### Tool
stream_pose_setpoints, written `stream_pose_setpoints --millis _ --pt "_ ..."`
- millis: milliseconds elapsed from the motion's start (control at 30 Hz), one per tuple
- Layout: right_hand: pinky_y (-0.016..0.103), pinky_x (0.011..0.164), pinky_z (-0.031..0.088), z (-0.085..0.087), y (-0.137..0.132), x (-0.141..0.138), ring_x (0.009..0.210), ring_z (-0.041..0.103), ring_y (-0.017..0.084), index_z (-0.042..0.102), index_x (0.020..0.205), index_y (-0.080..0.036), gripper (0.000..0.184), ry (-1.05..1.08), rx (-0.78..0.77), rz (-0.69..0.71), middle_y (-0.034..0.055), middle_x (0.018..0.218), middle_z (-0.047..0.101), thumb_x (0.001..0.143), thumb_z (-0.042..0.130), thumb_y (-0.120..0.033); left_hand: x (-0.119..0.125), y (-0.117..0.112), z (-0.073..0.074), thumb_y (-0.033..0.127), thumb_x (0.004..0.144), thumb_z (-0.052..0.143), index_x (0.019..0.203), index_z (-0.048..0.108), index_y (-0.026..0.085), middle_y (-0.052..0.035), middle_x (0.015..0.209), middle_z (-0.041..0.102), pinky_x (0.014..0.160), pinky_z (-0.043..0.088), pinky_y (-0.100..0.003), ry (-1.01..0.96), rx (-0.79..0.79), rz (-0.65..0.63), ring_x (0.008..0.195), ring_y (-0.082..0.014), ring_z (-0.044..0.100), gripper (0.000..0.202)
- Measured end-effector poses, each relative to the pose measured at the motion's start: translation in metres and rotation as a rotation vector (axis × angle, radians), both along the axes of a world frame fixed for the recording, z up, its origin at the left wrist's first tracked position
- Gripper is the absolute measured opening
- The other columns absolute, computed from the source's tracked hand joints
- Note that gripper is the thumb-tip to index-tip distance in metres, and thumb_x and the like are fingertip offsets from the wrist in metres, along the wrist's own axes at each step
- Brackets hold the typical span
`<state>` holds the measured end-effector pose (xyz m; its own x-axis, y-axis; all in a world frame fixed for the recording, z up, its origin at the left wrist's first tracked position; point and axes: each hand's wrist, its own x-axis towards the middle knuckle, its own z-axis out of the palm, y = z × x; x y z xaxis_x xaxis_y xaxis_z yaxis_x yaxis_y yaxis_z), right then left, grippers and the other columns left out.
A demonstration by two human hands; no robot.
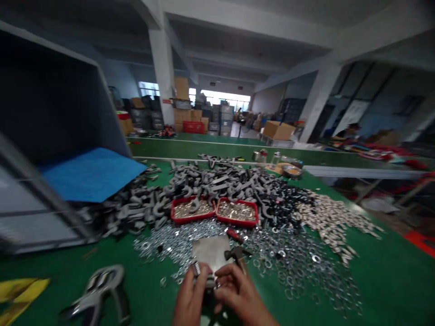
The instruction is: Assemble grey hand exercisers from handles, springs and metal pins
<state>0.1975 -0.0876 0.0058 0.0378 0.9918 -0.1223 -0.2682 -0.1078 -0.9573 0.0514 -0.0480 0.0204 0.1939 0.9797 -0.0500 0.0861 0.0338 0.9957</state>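
My left hand [192, 296] is closed around a dark grey metal part [210, 283], whose lower end is blurred. A small ribbed piece, like a screw or a spring [196, 268], sticks up at its fingertips. From the other side my right hand [239, 294] has its fingers pinched together at the same part; anything small between them is too blurred to name. Just beyond the hands lie a hammer [234, 254] and a flat metal plate [211, 250]. Loose metal rings [290, 277] and washers spread around them on the green table [142, 276].
Two red trays [238, 222] of small metal pieces stand before a heap of grey metal jaws [217, 179]. Pale pieces [335, 219] lie right, beside black ones. A red-handled tool [234, 234] is near the plate. Locking pliers [102, 290] lie left, below a large bin [50, 217].
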Motion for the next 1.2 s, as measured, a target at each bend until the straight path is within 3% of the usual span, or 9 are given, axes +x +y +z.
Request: stream_pose_setpoints --millis 300,400,500,600,733,800,933,1100,1200 --pt "0.021 0.048 0.044 -0.011 0.004 -0.006 0.049 0.056 0.010 0.061 0.081 -0.016 0.036 0.170 -0.128 0.088 -0.0009 0.066 0.064 0.080 0.074 -0.050 0.006 0.001 -0.036 0.049 0.084 0.065 0.116 0.058 0.020 -0.0159 0.138 0.052 0.115 0.025 -0.042 0.014 -0.075 0.002 0.139 -0.0327 0.033 0.044" --pt "0.027 0.058 0.051 -0.004 0.000 -0.007 0.059 0.064 0.016 0.066 0.095 -0.018 0.029 -0.127 -0.004 0.004 0.0024 0.073 0.069 0.084 0.070 -0.045 0.007 0.003 -0.032 0.050 0.084 0.064 0.113 0.058 0.021 -0.0146 0.128 0.059 0.108 0.036 -0.040 -0.019 -0.070 0.001 0.135 -0.0333 0.039 0.041" --pt "0.035 0.079 0.055 0.007 -0.004 0.000 0.086 0.070 0.023 0.069 0.109 -0.025 0.020 -0.618 0.342 -0.109 0.0070 0.098 0.074 0.090 0.065 -0.028 0.009 0.002 -0.021 0.053 0.088 0.057 0.109 0.060 0.020 -0.0127 0.112 0.066 0.097 0.046 -0.036 -0.074 -0.032 -0.006 0.119 -0.0315 0.055 0.040" --pt "0.035 0.083 0.056 0.010 0.000 0.004 0.095 0.068 0.023 0.062 0.124 -0.027 0.034 -0.867 0.692 -0.123 0.0077 0.106 0.074 0.092 0.061 -0.017 0.010 0.004 -0.014 0.058 0.089 0.051 0.108 0.061 0.019 -0.0126 0.111 0.068 0.093 0.048 -0.036 -0.016 0.025 0.011 0.110 -0.0298 0.060 0.044" --pt "0.034 0.081 0.056 0.002 0.012 0.002 0.093 0.067 0.022 0.054 0.132 -0.024 0.036 -0.968 0.697 -0.119 0.0088 0.105 0.071 0.097 0.053 -0.018 0.011 0.018 -0.016 0.062 0.089 0.049 0.117 0.058 0.018 -0.0154 0.125 0.063 0.101 0.043 -0.042 0.077 0.058 0.004 0.118 -0.0308 0.057 0.053" --pt "0.034 0.079 0.056 -0.002 0.016 0.011 0.093 0.066 0.023 0.048 0.140 -0.024 0.043 -1.079 0.645 0.016 0.0095 0.106 0.070 0.097 0.053 -0.022 0.011 0.028 -0.019 0.062 0.089 0.049 0.116 0.058 0.019 -0.0139 0.123 0.064 0.101 0.044 -0.041 0.048 0.060 -0.022 0.116 -0.0295 0.058 0.052" --pt "0.030 0.085 0.053 -0.006 0.023 0.086 0.101 0.065 0.021 0.052 0.137 -0.031 0.044 -1.356 0.303 0.199 0.0057 0.117 0.067 0.093 0.057 -0.025 0.006 0.047 -0.019 0.064 0.089 0.049 0.094 0.062 0.020 -0.0070 0.093 0.069 0.084 0.050 -0.034 0.020 0.048 -0.030 0.092 -0.0253 0.064 0.046" --pt "0.040 0.081 0.049 -0.009 0.058 0.227 0.094 0.066 0.029 0.063 0.103 -0.007 0.022 -1.561 -0.210 -0.280 0.0184 0.099 0.068 0.095 0.049 -0.022 0.012 0.057 -0.016 0.069 0.083 0.055 0.085 0.062 0.019 -0.0051 0.083 0.067 0.067 0.050 -0.030 -0.030 -0.014 0.032 0.075 -0.0218 0.061 0.051" --pt "0.037 0.073 0.049 -0.011 0.081 0.273 0.081 0.066 0.023 0.062 0.096 -0.011 0.020 -1.578 -0.366 -0.380 0.0101 0.089 0.069 0.089 0.062 -0.029 0.030 0.049 -0.020 0.072 0.080 0.056 0.084 0.062 0.019 -0.0038 0.078 0.065 0.063 0.048 -0.028 -0.068 -0.076 -0.013 0.071 -0.0206 0.060 0.054"
